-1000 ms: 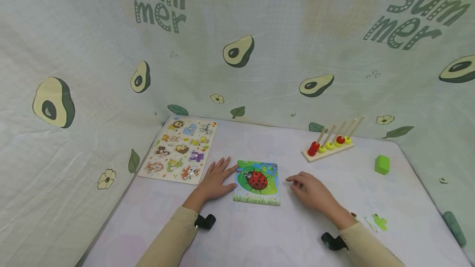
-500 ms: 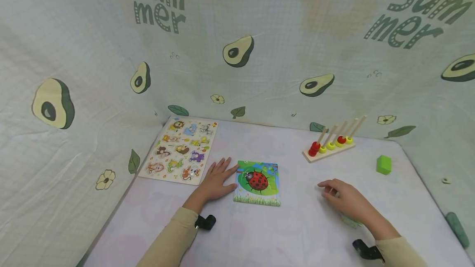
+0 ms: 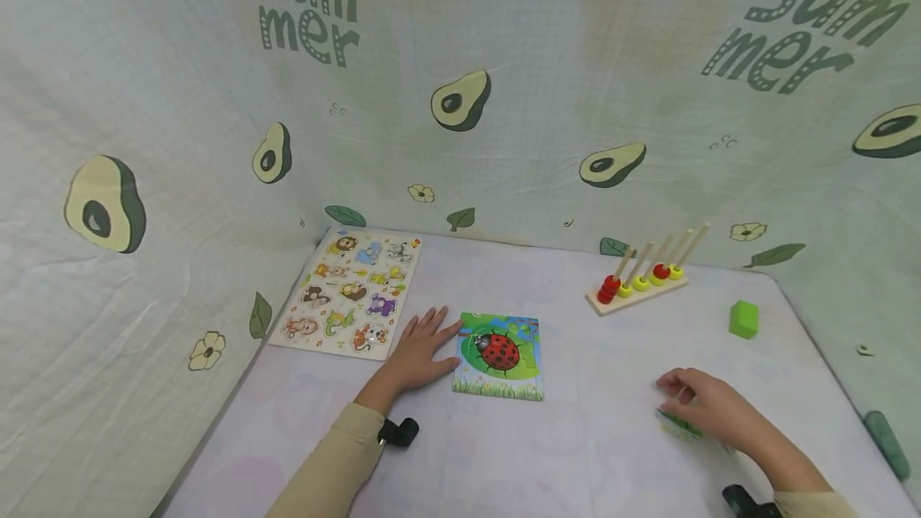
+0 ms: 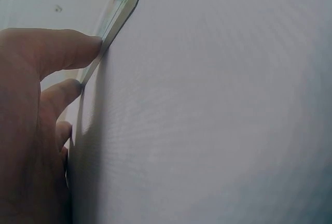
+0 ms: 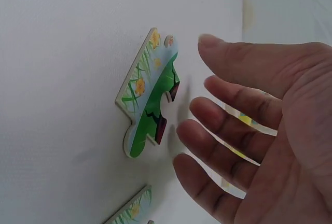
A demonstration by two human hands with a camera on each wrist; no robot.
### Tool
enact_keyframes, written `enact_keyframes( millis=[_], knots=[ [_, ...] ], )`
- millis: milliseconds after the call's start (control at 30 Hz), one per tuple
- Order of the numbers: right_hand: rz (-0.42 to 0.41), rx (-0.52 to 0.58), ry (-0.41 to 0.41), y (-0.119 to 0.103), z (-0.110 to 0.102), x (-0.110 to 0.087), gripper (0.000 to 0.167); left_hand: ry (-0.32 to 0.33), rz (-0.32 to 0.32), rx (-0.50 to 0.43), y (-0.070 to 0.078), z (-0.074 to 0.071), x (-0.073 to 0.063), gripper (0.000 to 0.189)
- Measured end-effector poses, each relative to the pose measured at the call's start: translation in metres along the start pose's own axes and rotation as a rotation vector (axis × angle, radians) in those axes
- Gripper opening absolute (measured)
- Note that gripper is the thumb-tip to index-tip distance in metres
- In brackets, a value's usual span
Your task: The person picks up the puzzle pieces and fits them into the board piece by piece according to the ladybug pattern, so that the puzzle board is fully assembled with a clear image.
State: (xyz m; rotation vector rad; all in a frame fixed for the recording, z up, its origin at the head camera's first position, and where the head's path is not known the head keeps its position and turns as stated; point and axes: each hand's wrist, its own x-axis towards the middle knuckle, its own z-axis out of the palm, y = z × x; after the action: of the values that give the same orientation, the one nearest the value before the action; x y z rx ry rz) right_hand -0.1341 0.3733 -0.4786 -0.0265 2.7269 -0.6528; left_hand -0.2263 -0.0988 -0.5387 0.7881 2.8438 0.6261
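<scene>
A square ladybug puzzle [image 3: 498,354] lies flat mid-table. My left hand [image 3: 419,350] rests on the table with fingers spread, its thumb and index fingertips touching the puzzle's left edge; the left wrist view shows both tips against that thin edge [image 4: 123,19]. At the right, my right hand [image 3: 712,406] hovers over a loose jigsaw piece [image 5: 150,94] printed with grass, yellow flowers and green. In the right wrist view the fingers are relaxed and apart from this piece, holding nothing. Part of a second piece [image 5: 134,208] shows at the bottom; in the head view my hand hides most of them.
An animal peg puzzle board [image 3: 352,290] lies at the left, close to my left fingers. A wooden bead stacker [image 3: 640,294] with red and yellow beads stands at the back right. Right of it sits a green block [image 3: 744,320]. Printed cloth walls [image 3: 532,174] enclose the table.
My right hand has moved right and towards me, from beside the ladybug puzzle to above the loose pieces. The left hand and the puzzle have stayed in place.
</scene>
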Motion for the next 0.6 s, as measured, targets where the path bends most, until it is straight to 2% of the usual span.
enact_keyframes(
  millis=[133,200,367,600],
  knots=[
    [0.043,0.033,-0.046,0.007,0.003,-0.002,0.056,-0.003,-0.002,0.000,0.000,0.000,0.000,0.069],
    [0.059,0.041,-0.069,0.009,0.004,-0.001,0.059,-0.003,-0.002,-0.002,0.000,0.001,0.000,0.069],
    [0.075,0.029,-0.098,0.011,0.009,0.002,0.051,-0.006,-0.003,-0.002,-0.001,0.001,0.000,0.069],
    [0.069,0.021,-0.085,0.009,0.012,0.006,0.041,-0.007,-0.006,0.000,0.000,0.002,0.000,0.069]
  ],
)
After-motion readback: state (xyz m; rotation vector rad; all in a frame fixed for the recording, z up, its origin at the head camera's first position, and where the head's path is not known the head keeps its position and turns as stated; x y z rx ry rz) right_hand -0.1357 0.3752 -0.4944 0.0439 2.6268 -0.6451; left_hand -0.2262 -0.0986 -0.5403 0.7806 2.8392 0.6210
